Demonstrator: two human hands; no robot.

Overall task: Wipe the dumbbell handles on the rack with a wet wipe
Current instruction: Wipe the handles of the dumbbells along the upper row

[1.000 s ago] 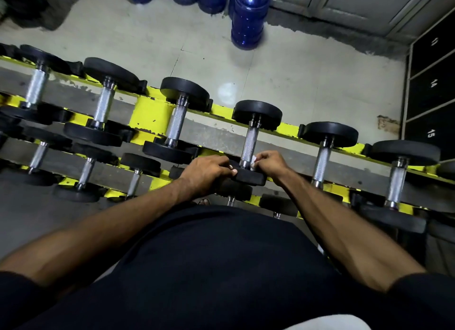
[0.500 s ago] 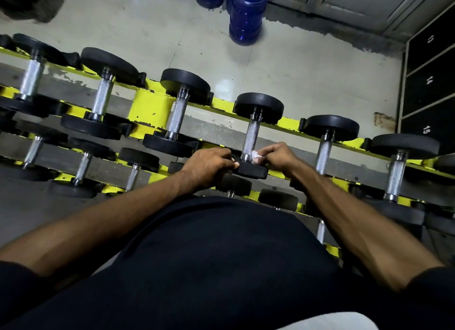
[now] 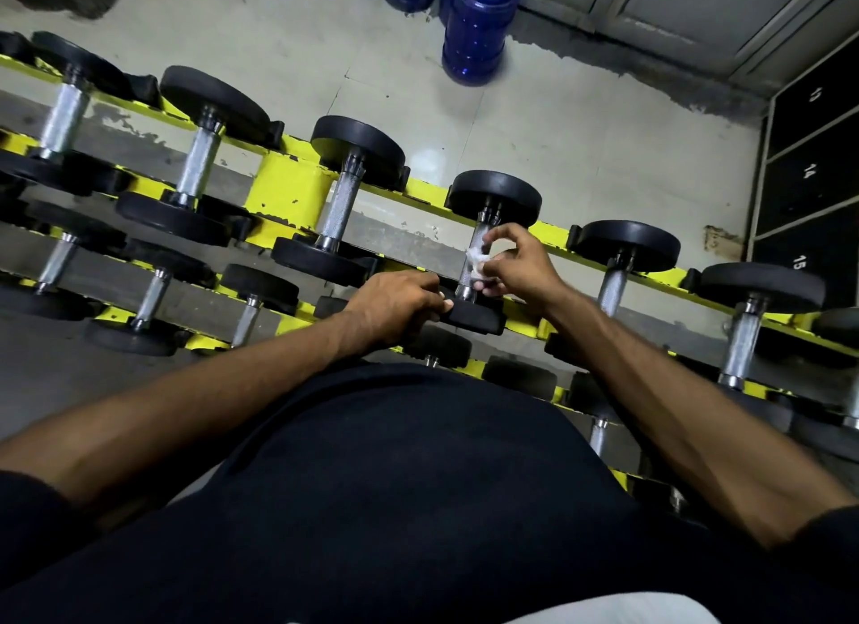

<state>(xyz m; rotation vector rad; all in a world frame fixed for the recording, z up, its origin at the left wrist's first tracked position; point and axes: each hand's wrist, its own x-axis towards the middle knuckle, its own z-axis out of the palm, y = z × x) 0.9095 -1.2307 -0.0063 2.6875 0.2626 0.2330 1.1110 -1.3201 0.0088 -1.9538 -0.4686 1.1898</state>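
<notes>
While my right hand point(image 3: 520, 270) pinched the crumpled wet wipe point(image 3: 476, 263) between thumb and fingertips, the wipe lay against the steel handle point(image 3: 479, 233) just past those fingertips. My left hand point(image 3: 395, 307), close beside the right, curled its fingers over the near black head point(image 3: 474, 319) of that same dumbbell point(image 3: 495, 200), which sat on the yellow rack point(image 3: 288, 191) under both hands.

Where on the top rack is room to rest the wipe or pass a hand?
Free: the yellow plate between two dumbbells left of the left hand; the gap between the right hand and the next handle. Crowded: both hands and the wipe at one handle.
</notes>
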